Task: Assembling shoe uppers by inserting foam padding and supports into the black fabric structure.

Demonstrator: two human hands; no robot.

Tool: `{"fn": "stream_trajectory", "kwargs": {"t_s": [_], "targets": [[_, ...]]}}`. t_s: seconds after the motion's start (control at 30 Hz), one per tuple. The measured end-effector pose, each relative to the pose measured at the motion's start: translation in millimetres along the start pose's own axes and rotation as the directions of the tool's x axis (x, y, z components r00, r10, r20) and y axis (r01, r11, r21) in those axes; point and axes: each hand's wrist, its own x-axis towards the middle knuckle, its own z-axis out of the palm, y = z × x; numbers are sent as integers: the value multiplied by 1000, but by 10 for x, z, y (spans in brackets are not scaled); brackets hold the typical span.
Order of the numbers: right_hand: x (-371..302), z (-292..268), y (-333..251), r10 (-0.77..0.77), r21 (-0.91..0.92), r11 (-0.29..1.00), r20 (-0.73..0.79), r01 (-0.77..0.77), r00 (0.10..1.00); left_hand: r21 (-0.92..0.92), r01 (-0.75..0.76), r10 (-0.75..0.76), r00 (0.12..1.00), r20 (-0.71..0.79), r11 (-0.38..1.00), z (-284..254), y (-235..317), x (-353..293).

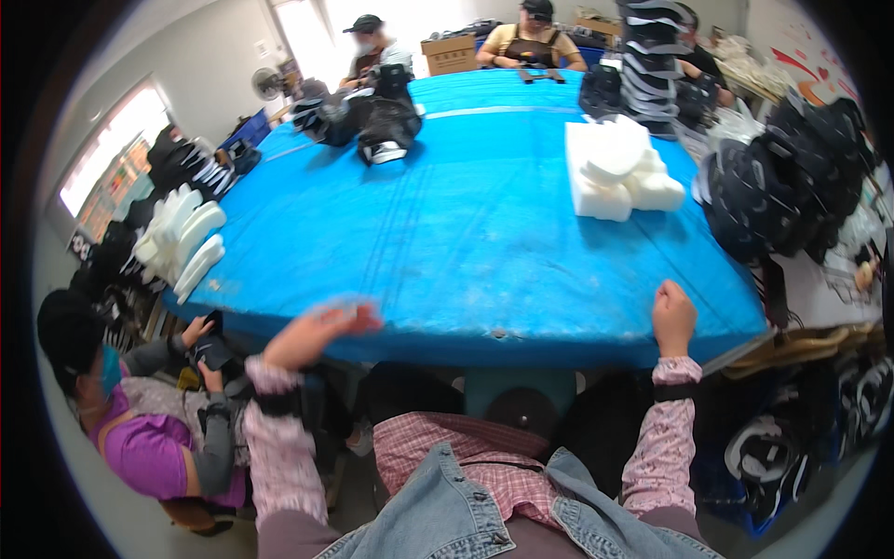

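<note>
Over the near left edge of the blue-covered table is my left hand, smeared by motion. Its fingers point toward the right, and I cannot make out anything in them. My right hand is closed in a fist at the near right edge, with nothing visible sticking out of it. Beyond that fist sits a pile of white foam blocks, some rounded on top. To its right are heaped black padded pieces.
A tall stack of black-and-white curved pieces stands at the far right. Black items lie at the far left, and white foam strips line the left edge. A co-worker in purple sits close on my left; others sit across the table.
</note>
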Motion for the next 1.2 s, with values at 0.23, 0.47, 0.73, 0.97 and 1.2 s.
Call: {"fn": "stream_trajectory", "kwargs": {"t_s": [0.23,0.47,0.73,0.97,1.2], "targets": [[-5,-4,10,5,2,1000,9,-5,1000,-92,-38,6,946,-324,995,-837,87,1654],[-15,-23,51,-3,12,1000,36,2,999,236,136,-28,912,-410,962,-704,-721,2542],[-18,-10,-44,31,56,998,11,-31,999,181,-22,109,866,-488,983,-650,-1041,2618],[20,-49,-47,41,46,998,2,-41,999,-248,-125,-40,821,-570,961,-1144,-368,3153],[-8,-144,-45,41,67,997,-14,-40,999,-270,-118,-58,822,-566,956,-1243,-383,3711]]}}
